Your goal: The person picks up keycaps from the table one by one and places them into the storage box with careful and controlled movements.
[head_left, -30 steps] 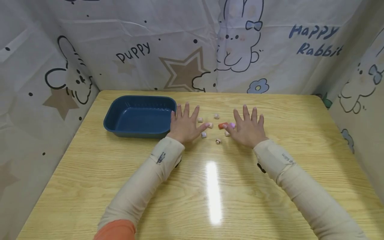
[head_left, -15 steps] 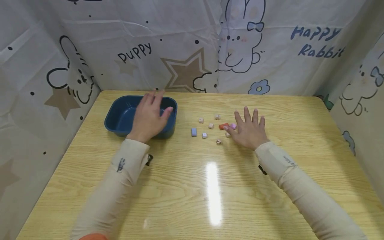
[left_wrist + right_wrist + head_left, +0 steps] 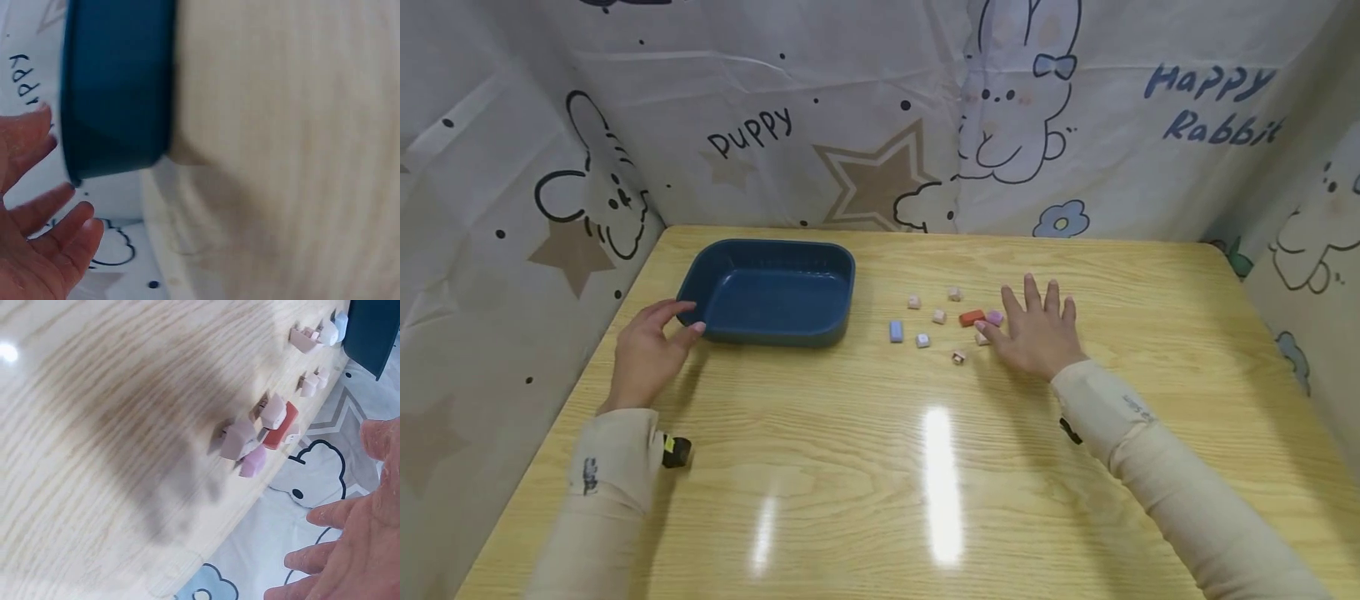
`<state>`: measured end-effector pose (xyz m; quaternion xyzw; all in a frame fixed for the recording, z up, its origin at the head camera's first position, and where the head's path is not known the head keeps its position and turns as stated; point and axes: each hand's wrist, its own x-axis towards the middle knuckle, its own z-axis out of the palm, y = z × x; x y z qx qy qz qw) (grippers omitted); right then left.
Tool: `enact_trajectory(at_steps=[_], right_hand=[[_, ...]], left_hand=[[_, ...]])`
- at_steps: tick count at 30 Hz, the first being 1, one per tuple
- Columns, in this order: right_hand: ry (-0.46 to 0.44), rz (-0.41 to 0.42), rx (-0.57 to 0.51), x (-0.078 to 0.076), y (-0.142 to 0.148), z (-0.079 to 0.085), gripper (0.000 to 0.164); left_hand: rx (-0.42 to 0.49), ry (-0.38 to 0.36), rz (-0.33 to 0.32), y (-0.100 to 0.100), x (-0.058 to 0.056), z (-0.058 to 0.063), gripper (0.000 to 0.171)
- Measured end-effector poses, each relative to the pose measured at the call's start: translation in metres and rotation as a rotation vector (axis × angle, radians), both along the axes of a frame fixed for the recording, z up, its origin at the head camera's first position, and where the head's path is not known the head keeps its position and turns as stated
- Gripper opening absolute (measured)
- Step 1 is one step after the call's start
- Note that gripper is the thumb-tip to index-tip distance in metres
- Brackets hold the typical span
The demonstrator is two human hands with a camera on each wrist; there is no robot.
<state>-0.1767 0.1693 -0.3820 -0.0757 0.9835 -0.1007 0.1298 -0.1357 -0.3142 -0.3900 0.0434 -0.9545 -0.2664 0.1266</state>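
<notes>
At the near left corner of the blue tub (image 3: pixel 775 300) on the table (image 3: pixel 820 433), your left hand (image 3: pixel 651 354) has its grip spread; contact cannot be told. Right of the tub, your right hand (image 3: pixel 1039 335), its grip likewise spread, hovers near the red block (image 3: pixel 972 317) and the purple block (image 3: pixel 995 317).

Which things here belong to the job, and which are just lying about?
Probably the job:
dark blue tub, beside the left hand
small coloured pieces, near the right hand

Likely just surroundings:
wooden table
printed cloth behind it
</notes>
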Motion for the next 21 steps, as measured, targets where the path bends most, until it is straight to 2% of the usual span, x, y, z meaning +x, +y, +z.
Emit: enact_trajectory(at_steps=[3, 6, 11, 17, 21], right_hand=[[0.025, 0.002, -0.006, 0.000, 0.002, -0.004, 0.077], [0.069, 0.016, -0.014, 0.002, 0.004, -0.009, 0.069], [0.136, 0.067, -0.066, 0.002, 0.005, -0.021, 0.056], [0.251, 0.168, -0.107, -0.011, -0.004, -0.025, 0.036], [0.253, 0.190, -0.079, -0.021, -0.012, -0.021, 0.030]], left_hand=[[-0.009, 0.034, -0.015, -0.001, -0.002, -0.008, 0.033], [-0.013, 0.071, -0.006, -0.002, -0.002, -0.012, 0.028], [-0.029, 0.059, -0.007, -0.007, -0.001, -0.012, 0.028], [-0.061, 0.080, -0.020, -0.008, -0.001, -0.012, 0.027], [-0.071, 0.109, -0.036, -0.005, -0.003, -0.012, 0.026]])
